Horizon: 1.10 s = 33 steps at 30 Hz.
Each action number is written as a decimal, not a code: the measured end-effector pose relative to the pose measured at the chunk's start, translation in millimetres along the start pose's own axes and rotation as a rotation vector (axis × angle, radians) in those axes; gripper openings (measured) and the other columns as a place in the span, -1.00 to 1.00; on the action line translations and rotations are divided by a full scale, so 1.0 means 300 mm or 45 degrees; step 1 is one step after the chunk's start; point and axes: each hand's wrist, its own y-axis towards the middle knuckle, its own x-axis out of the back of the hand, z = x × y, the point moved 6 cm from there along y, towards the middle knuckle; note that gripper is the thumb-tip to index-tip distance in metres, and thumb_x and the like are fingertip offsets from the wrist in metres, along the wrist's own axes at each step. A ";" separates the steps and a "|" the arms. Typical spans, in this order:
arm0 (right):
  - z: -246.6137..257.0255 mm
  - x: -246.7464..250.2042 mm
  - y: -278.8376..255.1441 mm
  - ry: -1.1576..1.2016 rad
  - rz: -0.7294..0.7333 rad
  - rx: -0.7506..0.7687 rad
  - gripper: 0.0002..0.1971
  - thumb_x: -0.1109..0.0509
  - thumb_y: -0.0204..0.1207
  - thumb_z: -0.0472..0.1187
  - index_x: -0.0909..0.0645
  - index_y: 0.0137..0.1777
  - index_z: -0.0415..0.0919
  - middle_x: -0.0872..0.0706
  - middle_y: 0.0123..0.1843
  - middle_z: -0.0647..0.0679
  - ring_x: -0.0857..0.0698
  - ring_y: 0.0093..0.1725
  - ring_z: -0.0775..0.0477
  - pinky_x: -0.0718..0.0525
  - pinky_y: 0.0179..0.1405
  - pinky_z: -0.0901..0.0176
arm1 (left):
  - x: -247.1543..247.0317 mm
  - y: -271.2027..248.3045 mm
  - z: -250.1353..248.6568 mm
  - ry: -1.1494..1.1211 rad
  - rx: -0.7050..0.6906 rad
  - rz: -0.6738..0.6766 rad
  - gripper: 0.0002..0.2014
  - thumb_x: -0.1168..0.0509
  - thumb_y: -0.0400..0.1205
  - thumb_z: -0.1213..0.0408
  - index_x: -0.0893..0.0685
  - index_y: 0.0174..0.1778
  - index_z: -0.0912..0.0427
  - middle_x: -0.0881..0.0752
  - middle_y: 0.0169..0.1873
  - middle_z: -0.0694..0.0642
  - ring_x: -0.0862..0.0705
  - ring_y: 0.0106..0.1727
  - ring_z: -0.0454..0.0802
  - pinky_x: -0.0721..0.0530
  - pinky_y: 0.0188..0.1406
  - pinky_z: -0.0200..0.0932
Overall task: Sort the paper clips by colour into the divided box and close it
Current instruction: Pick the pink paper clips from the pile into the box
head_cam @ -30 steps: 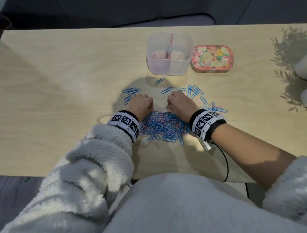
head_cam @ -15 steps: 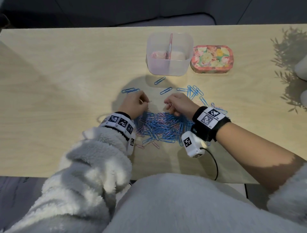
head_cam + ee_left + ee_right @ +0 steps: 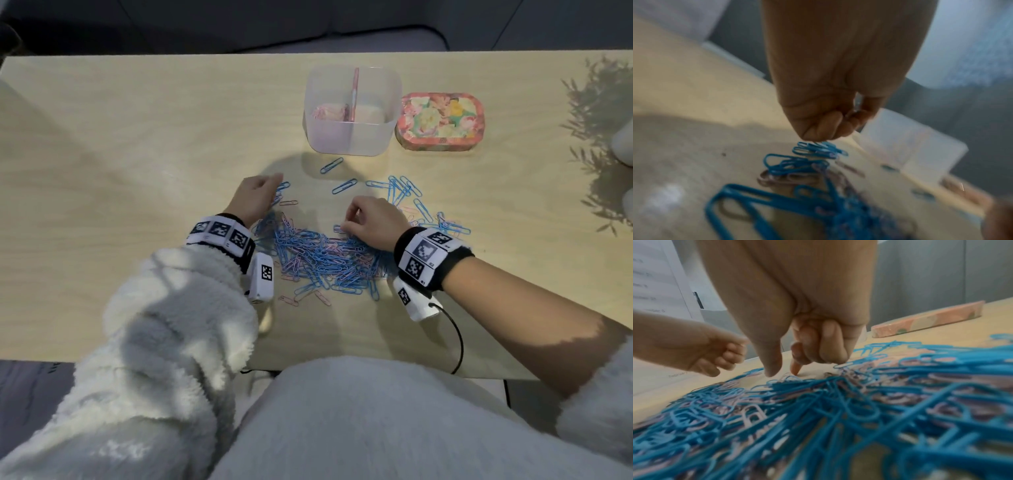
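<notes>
A heap of blue and pink paper clips (image 3: 318,257) lies on the wooden table between my hands. The clear divided box (image 3: 352,144) stands open behind it, with pink clips (image 3: 329,111) in its left compartment. Its floral lid (image 3: 440,120) lies to the right of it. My left hand (image 3: 260,195) hovers at the heap's far left corner with its fingers curled into a fist (image 3: 818,126); something pale glints inside, blurred. My right hand (image 3: 344,226) reaches thumb and forefinger down onto a pink clip (image 3: 786,375) at the heap's far edge, its other fingers curled.
Loose blue clips (image 3: 332,165) lie scattered between the heap and the box, and more (image 3: 404,188) spread right of my right hand. Pale objects (image 3: 623,137) sit at the table's right edge. A black cable (image 3: 459,342) hangs over the near edge.
My left hand has lifted off the heap and drawn away to the far left. My right hand has slid a little right along the heap's far edge.
</notes>
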 end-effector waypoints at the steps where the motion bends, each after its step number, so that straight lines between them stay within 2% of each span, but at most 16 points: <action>1: 0.006 -0.003 -0.003 0.006 0.003 0.011 -0.80 -0.41 0.47 -0.07 -0.61 -0.03 -0.18 -0.70 0.02 -0.09 -0.61 0.02 -0.12 -0.41 -0.13 0.15 | -0.013 0.003 -0.013 0.189 -0.098 -0.005 -0.65 -0.06 0.72 0.15 -0.45 -0.38 0.17 -0.52 -0.41 0.14 -0.43 -0.36 0.02 -0.35 -0.26 -0.13; 3: 0.017 -0.014 -0.003 -0.007 0.017 0.029 -0.83 -0.44 0.44 -0.11 -0.63 -0.05 -0.18 -0.71 0.03 -0.09 -0.62 0.04 -0.14 -0.41 -0.12 0.16 | -0.039 0.006 -0.019 0.485 -0.210 -0.007 -0.74 -0.01 0.74 0.24 -0.56 -0.05 0.27 -0.66 -0.10 0.21 -0.57 -0.10 0.08 -0.42 -0.09 -0.12; 5: 0.019 -0.023 0.004 -0.023 0.026 0.021 -0.88 -0.42 0.44 -0.17 -0.64 -0.09 -0.19 -0.71 0.03 -0.10 -0.64 0.06 -0.17 -0.44 -0.11 0.14 | -0.059 0.003 -0.018 0.700 -0.309 0.010 -0.78 -0.09 0.71 0.24 -0.52 0.14 0.27 -0.69 0.05 0.22 -0.63 0.06 0.16 -0.50 -0.02 -0.05; 8: 0.002 -0.002 0.012 0.067 -0.013 -0.038 -0.95 -0.41 0.43 -0.20 -0.62 -0.18 -0.16 -0.63 -0.18 -0.02 -0.60 -0.07 -0.10 -0.41 -0.14 0.16 | -0.066 -0.003 -0.021 0.848 -0.369 0.019 -0.81 -0.25 0.63 0.23 -0.55 0.07 0.26 -0.72 0.03 0.22 -0.65 0.07 0.20 -0.55 0.00 -0.01; 10: -0.008 0.044 0.017 0.196 -0.148 -0.064 -0.97 -0.39 0.41 -0.24 -0.62 -0.23 -0.18 -0.55 -0.35 0.05 -0.56 -0.17 -0.06 -0.39 -0.17 0.20 | -0.069 -0.003 -0.028 0.866 -0.369 0.019 -0.86 -0.25 0.61 0.29 -0.58 -0.02 0.29 -0.71 0.00 0.25 -0.65 0.05 0.21 -0.54 -0.02 -0.01; 13: 0.000 0.097 0.023 0.413 -0.298 -0.065 -0.94 -0.29 0.45 -0.34 -0.53 -0.25 -0.25 -0.59 -0.32 -0.10 -0.55 -0.25 -0.08 -0.45 -0.25 0.21 | -0.073 -0.009 -0.026 0.784 -0.344 0.075 -0.92 -0.20 0.64 0.32 -0.52 -0.10 0.25 -0.70 -0.03 0.29 -0.65 0.01 0.23 -0.50 -0.08 -0.04; 15: 0.003 0.093 0.026 0.642 -0.238 -0.107 -0.91 -0.19 0.50 -0.41 -0.44 -0.18 -0.24 -0.59 -0.32 -0.15 -0.57 -0.36 -0.07 -0.52 -0.43 0.31 | -0.065 -0.014 -0.021 0.679 -0.326 0.075 -0.92 -0.17 0.67 0.29 -0.46 -0.11 0.21 -0.68 -0.05 0.29 -0.64 -0.03 0.20 -0.52 -0.05 -0.02; 17: 0.009 0.075 0.027 0.719 -0.147 -0.146 -0.88 -0.10 0.53 -0.43 -0.42 -0.07 -0.24 -0.56 -0.36 -0.12 -0.56 -0.49 0.11 -0.44 -0.61 0.46 | -0.044 -0.025 -0.025 0.525 -0.311 0.034 -0.91 -0.16 0.69 0.27 -0.44 -0.09 0.20 -0.66 -0.17 0.19 -0.61 -0.15 0.09 -0.54 -0.12 -0.12; 19: 0.015 0.060 0.031 0.476 -0.102 -0.077 -0.90 -0.17 0.53 -0.34 -0.51 -0.06 -0.23 -0.52 -0.37 -0.01 -0.52 -0.46 0.19 -0.47 -0.42 0.35 | -0.027 -0.040 -0.021 0.293 -0.273 0.020 -0.94 -0.17 0.69 0.30 -0.44 -0.06 0.20 -0.62 -0.30 0.05 -0.59 -0.28 -0.05 -0.55 -0.29 -0.37; 21: 0.013 0.033 0.030 0.095 -0.023 -0.003 -0.92 -0.34 0.46 -0.19 -0.59 -0.11 -0.19 -0.61 -0.27 -0.01 -0.59 -0.23 0.01 -0.50 -0.17 0.16 | -0.027 -0.055 -0.015 0.087 -0.218 0.069 -0.97 -0.15 0.69 0.38 -0.43 0.02 0.21 -0.59 -0.34 0.01 -0.57 -0.32 -0.14 -0.54 -0.47 -0.53; 23: -0.005 0.008 0.026 -0.082 0.043 -0.006 -0.87 -0.41 0.42 -0.14 -0.61 -0.12 -0.18 -0.69 -0.13 -0.07 -0.62 -0.07 -0.12 -0.50 -0.10 0.11 | -0.041 -0.061 -0.006 0.022 -0.152 0.132 -0.91 -0.11 0.69 0.42 -0.43 0.07 0.19 -0.59 -0.33 0.03 -0.58 -0.34 -0.13 -0.50 -0.56 -0.56; 26: -0.023 0.025 0.027 0.048 0.026 -0.040 -0.91 -0.42 0.45 -0.19 -0.60 -0.22 -0.19 -0.66 -0.24 -0.06 -0.55 -0.17 -0.08 -0.43 -0.18 0.17 | -0.054 -0.063 0.011 -0.115 -0.015 0.161 -0.79 -0.03 0.64 0.51 -0.50 -0.16 0.17 -0.53 -0.42 0.11 -0.57 -0.50 -0.19 -0.42 -0.68 -0.48; 28: -0.052 0.049 0.035 0.258 0.013 -0.090 -0.84 -0.42 0.46 -0.24 -0.55 -0.32 -0.13 -0.60 -0.36 -0.04 -0.54 -0.30 -0.06 -0.46 -0.24 0.16 | -0.045 -0.065 0.021 -0.166 0.026 0.123 -0.76 -0.07 0.65 0.43 -0.47 -0.32 0.15 -0.47 -0.49 0.11 -0.49 -0.66 -0.24 -0.38 -0.67 -0.37; 30: -0.088 0.083 0.040 0.378 -0.074 -0.124 -0.88 -0.42 0.46 -0.27 -0.58 -0.29 -0.15 -0.64 -0.30 -0.11 -0.56 -0.32 -0.04 -0.50 -0.19 0.15 | -0.013 -0.065 0.034 -0.031 -0.046 0.033 -0.75 -0.18 0.66 0.27 -0.46 -0.35 0.20 -0.43 -0.53 0.07 -0.44 -0.59 -0.12 -0.37 -0.57 -0.28; 31: -0.101 0.103 0.039 0.345 -0.141 -0.127 -0.93 -0.41 0.45 -0.27 -0.61 -0.24 -0.15 -0.66 -0.27 -0.11 -0.57 -0.29 -0.05 -0.49 -0.17 0.17 | 0.008 -0.065 0.040 0.053 -0.106 -0.023 -0.76 -0.23 0.65 0.21 -0.48 -0.31 0.22 -0.42 -0.52 0.05 -0.41 -0.53 -0.08 -0.37 -0.51 -0.26; 33: -0.108 0.131 0.031 0.178 -0.260 -0.110 -0.95 -0.39 0.44 -0.26 -0.66 -0.15 -0.13 -0.61 -0.34 -0.03 -0.55 -0.23 -0.08 -0.40 -0.19 0.19 | 0.046 -0.063 0.051 0.190 -0.202 -0.102 -0.79 -0.27 0.63 0.17 -0.55 -0.23 0.23 -0.42 -0.51 0.01 -0.38 -0.47 -0.07 -0.34 -0.43 -0.20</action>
